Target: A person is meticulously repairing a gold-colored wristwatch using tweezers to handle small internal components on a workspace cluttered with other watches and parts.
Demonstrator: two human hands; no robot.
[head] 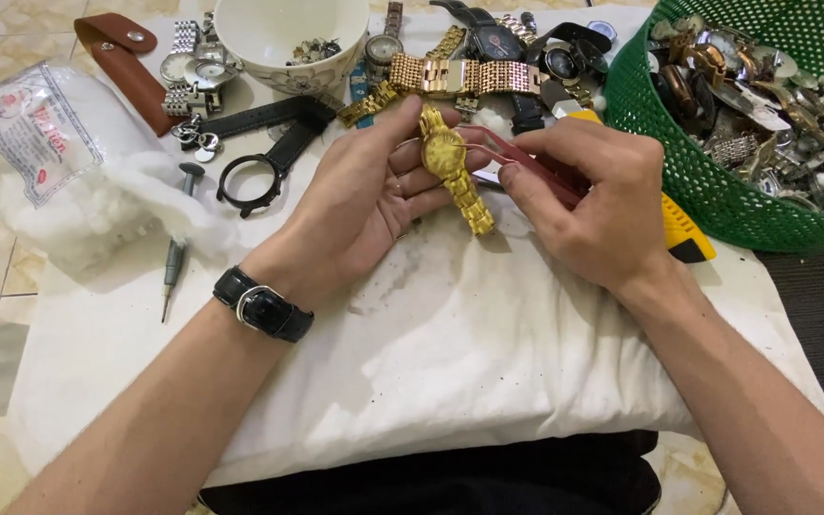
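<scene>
- Nearest: dark clothing at the person's lap, then a white cushion (pixel 450 362), stained grey near its middle, serving as the work surface. Both forearms reach across it.
- Left wrist wears a black-strapped watch (pixel 264 305).
- Left hand (pixel 360 205), palm turned up, fingers curled, thumb and fingertips pinching a gold wristwatch (pixel 450 164). The watch sits above the cushion's far half, dial facing up, its gold bracelet hanging down toward the cushion.
- Right hand (pixel 588 195) closed in a pinch on red-handled tweezers (pixel 517 153); the tips meet the watch case at its right side.
- Just beyond the right hand: a yellow utility knife (pixel 684 234), partly hidden under the palm.
- Left of the hands: a small screwdriver (pixel 175 253) lying on the cloth, and a black empty watch case with strap (pixel 264 167).
- Far left, on the tiled floor: a clear bag of white cotton wool (pixel 59 157).
- Farther back: a row of loose watches, among them a wide gold bracelet watch (pixel 450 76), steel ones and black ones; a brown leather pouch (pixel 126 57).
- Back centre: a white bowl (pixel 269 38) with small parts inside.
- Far right: a green plastic basket (pixel 698 181) heaped with watches and watch parts.
</scene>
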